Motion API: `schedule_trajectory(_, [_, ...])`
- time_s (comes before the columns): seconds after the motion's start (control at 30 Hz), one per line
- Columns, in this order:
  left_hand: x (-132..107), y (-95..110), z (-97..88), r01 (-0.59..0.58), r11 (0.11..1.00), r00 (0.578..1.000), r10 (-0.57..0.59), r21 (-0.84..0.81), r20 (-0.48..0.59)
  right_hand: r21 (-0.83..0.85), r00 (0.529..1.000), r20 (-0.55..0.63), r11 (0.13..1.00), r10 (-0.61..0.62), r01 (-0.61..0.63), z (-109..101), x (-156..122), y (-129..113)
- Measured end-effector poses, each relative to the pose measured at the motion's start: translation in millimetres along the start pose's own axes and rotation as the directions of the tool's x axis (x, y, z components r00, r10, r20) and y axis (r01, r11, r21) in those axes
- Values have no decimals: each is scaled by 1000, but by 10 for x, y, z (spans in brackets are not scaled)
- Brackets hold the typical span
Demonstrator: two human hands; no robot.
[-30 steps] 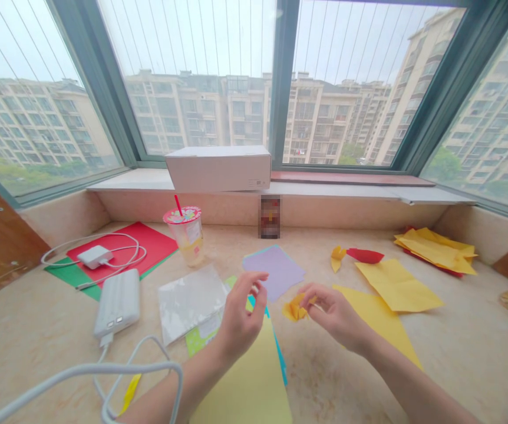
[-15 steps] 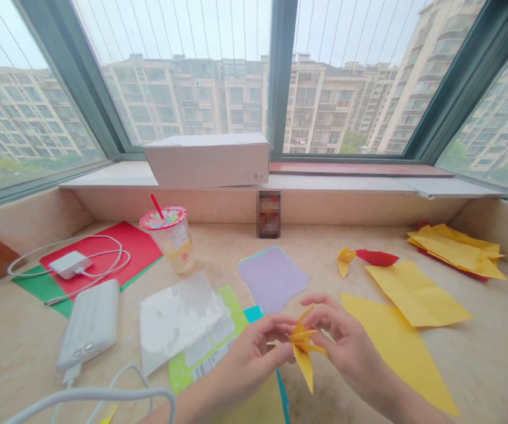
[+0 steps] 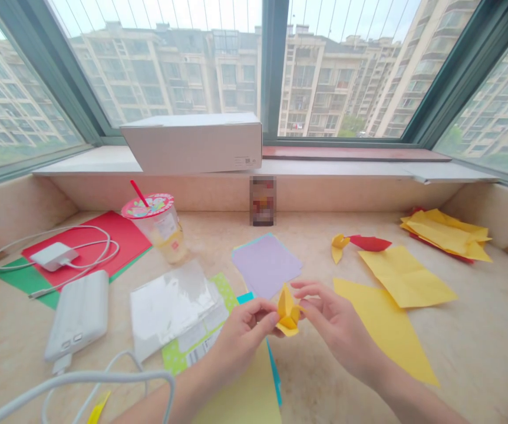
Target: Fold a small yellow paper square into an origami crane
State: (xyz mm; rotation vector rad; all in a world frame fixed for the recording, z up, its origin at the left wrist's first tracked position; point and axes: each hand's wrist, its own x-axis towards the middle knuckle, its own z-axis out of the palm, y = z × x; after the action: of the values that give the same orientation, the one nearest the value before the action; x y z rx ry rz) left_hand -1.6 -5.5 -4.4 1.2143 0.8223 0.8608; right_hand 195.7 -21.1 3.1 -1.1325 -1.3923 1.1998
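A small folded piece of yellow-orange paper (image 3: 288, 311) is held above the stone counter (image 3: 333, 377) between both my hands. My left hand (image 3: 243, 330) pinches its left side with thumb and fingers closed. My right hand (image 3: 331, 321) pinches its right side, fingers curled. Under my hands lie a pale yellow sheet (image 3: 247, 394) and a teal sheet (image 3: 274, 371). A lilac square sheet (image 3: 266, 265) lies just beyond.
Yellow sheets (image 3: 395, 294) lie to the right, with a small yellow fold (image 3: 337, 246), a red fold (image 3: 371, 242) and a crumpled yellow pile (image 3: 451, 238). To the left are a drink cup (image 3: 159, 227), plastic sleeve (image 3: 170, 306), power bank (image 3: 79, 312), charger (image 3: 53, 256) on red paper. A white box (image 3: 192, 144) sits on the sill.
My left hand came in from the open and took hold of the yellow fold with the right. The long point that hung down half a second ago is now tucked up.
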Motion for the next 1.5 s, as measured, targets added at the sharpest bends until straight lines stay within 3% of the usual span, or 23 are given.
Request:
schedule_trajectory(0.2, [-6,2,-36,-30,997,996,35,68,-87,-188,999,0,981,-50,49,-29,-6,-43])
schedule_trajectory(0.4, [-39,16,-31,-53,996,995,59,75,-79,-255,998,-7,965,-66,62,-4,-29,-66])
schedule_trajectory(0.73, [-40,-45,-52,-72,989,995,80,128,-56,-428,927,-5,838,-376,338,-13,-19,46])
schedule_trajectory(0.9, [-27,-141,-111,-161,955,985,171,250,-19,-444,941,-1,843,-339,304,-44,-8,88])
schedule_trajectory(1.1, [-6,-169,-141,-312,841,943,331,441,34,-399,929,-6,852,-371,338,-56,0,137])
schedule_trajectory(1.33, [-12,-159,-134,-367,779,919,388,509,69,-370,898,130,820,-421,438,-56,-8,121])
schedule_trajectory(1.5, [-36,-154,-124,-399,762,907,409,511,100,-374,900,160,819,-405,435,-43,-9,138])
